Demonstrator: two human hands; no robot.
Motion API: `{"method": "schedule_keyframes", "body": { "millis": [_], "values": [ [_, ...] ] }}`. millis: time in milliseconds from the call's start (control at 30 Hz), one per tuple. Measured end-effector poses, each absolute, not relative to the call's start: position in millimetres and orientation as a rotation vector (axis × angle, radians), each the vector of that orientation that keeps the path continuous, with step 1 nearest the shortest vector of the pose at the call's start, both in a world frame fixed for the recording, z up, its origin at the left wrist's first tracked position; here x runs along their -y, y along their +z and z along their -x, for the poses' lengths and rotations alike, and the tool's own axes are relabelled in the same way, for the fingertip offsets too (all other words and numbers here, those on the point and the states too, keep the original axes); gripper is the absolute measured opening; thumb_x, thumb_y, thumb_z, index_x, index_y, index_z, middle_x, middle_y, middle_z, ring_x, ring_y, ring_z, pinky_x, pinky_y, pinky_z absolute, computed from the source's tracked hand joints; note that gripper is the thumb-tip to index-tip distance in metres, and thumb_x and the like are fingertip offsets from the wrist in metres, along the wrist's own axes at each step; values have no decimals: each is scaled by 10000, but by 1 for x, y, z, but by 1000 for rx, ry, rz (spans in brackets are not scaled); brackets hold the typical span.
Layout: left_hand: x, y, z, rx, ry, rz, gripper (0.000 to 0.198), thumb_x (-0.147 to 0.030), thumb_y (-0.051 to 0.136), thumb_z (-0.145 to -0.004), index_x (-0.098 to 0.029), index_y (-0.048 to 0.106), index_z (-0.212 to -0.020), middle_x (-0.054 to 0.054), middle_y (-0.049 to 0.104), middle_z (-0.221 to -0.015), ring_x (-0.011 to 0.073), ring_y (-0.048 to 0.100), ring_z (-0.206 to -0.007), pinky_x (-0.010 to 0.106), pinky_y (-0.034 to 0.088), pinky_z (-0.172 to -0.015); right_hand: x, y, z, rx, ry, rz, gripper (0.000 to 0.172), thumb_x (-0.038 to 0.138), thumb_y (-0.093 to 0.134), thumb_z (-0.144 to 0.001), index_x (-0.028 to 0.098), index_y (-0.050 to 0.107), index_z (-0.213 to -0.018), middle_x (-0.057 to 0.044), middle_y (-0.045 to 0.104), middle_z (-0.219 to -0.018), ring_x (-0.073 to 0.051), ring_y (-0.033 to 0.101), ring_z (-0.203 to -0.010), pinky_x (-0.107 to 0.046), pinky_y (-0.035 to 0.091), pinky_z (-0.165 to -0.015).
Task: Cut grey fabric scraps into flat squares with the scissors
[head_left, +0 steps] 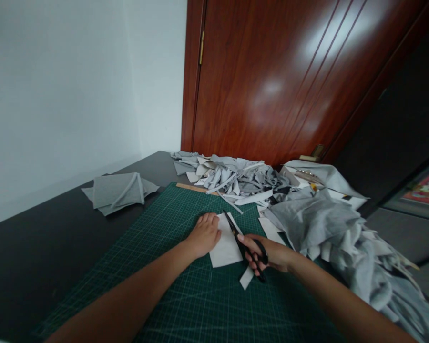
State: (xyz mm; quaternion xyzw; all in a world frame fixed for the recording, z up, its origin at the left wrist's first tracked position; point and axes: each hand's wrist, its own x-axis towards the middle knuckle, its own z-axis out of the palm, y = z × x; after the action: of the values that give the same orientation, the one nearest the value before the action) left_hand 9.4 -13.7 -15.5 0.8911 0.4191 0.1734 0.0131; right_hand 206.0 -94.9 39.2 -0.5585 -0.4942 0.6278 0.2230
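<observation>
A pale, roughly rectangular piece of fabric (pixel 226 247) lies flat on a green cutting mat (pixel 157 267). On the fabric's left edge rests my left hand (pixel 205 234), palm down with its fingers lying flat. My right hand (pixel 259 255) is closed around black-handled scissors (pixel 235 231), with fingers in the handle loops. The blades point away from me and lie along the fabric's right edge, where a narrow strip separates from the piece. The strip's near end (pixel 247 277) sticks out below my right hand.
Grey fabric pieces (pixel 117 190) are stacked on the black table (pixel 75 243) at left. A heap of cut scraps (pixel 232 174) and a wooden ruler (pixel 191 188) lie at the mat's far edge. More grey cloth (pixel 314 219) and a white box (pixel 296 176) crowd the right.
</observation>
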Motion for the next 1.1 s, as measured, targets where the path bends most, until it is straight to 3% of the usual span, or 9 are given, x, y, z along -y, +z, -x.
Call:
{"method": "schedule_keyframes", "body": {
  "millis": [400,667,833,967,1100],
  "values": [
    [15,-12,-11,-1339,486,-2760,319,-225,424,-929,-95,484,-1214,168,508,-1318,293,430,-1253,417,324,-1063,91,35,-200,1333,1670,1563,493,667,606,-782,193,471,-790,81,500,-519,-76,496,-368,-163,342,-319],
    [13,-14,-10,-1336,532,-2745,317,-243,438,-925,-107,495,-1205,163,515,-1299,286,433,-1238,411,331,-1048,95,29,-198,1323,1604,1516,579,750,628,-685,196,459,-711,100,449,-454,-62,431,-336,-169,325,-330],
    [6,-13,-3,-1467,579,-2677,357,-303,491,-907,-99,515,-1199,167,532,-1252,306,436,-1204,425,340,-1020,100,19,-213,1336,1690,1289,602,750,540,-770,160,492,-664,48,492,-486,-65,487,-387,-156,297,-365],
    [-5,-8,3,-1559,572,-2603,381,-310,552,-863,-105,547,-1184,167,540,-1210,318,449,-1161,437,358,-994,99,4,-228,1051,1872,1044,533,682,627,-767,155,561,-807,60,489,-570,-50,428,-428,-160,377,-411],
    [-12,-6,6,-1468,675,-2389,220,-249,622,-788,-150,605,-983,129,592,-1070,315,490,-1120,450,357,-1000,99,-9,-238,859,1945,827,528,653,666,-759,166,597,-951,73,444,-600,-38,364,-439,-139,342,-395]
  ]
}}
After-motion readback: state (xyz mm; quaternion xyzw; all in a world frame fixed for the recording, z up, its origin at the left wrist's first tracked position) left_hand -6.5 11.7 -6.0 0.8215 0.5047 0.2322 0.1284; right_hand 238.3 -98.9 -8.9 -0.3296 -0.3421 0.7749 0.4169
